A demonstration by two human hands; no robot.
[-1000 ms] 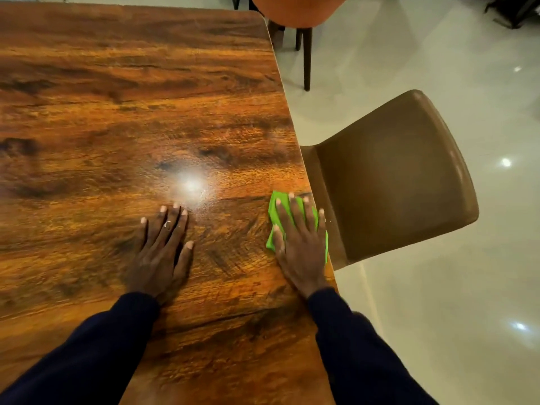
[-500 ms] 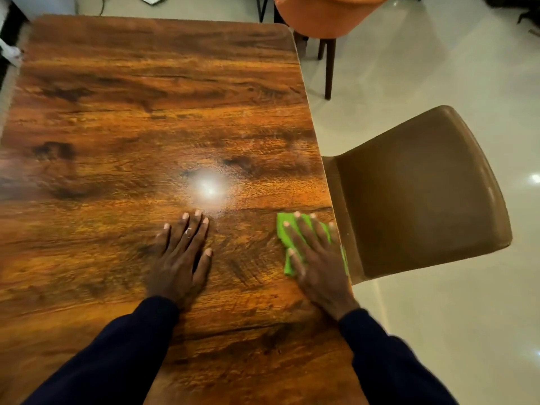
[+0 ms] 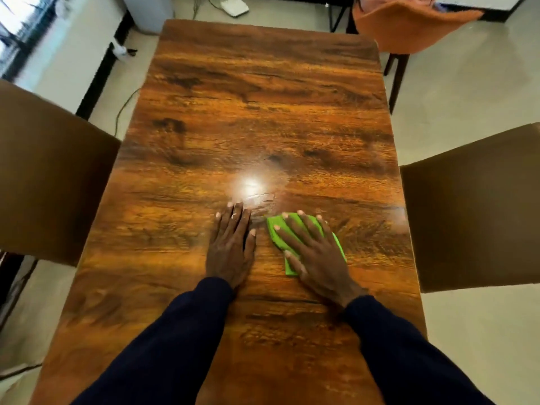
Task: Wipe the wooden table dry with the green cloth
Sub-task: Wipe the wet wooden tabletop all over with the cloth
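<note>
green cloth (image 3: 287, 221): largely covered by the right hand (image 3: 317, 258); only edges and strips between the fingers (image 3: 289, 239) are seen.
table (image 3: 263, 97): near end is cut off by the bottom edge.
left brown chair (image 3: 43, 185): cropped by the left edge.
right brown chair (image 3: 473, 214): cropped by the right edge.
orange chair (image 3: 409, 27): cut off at the top.
window (image 3: 23, 19): blurred.
white object (image 3: 233, 7): too small to be identified.

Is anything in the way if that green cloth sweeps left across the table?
Yes. The left hand lies flat on the wooden table just left of the green cloth, which the right hand presses down. Forward and to the right, nothing visible blocks it.
</note>
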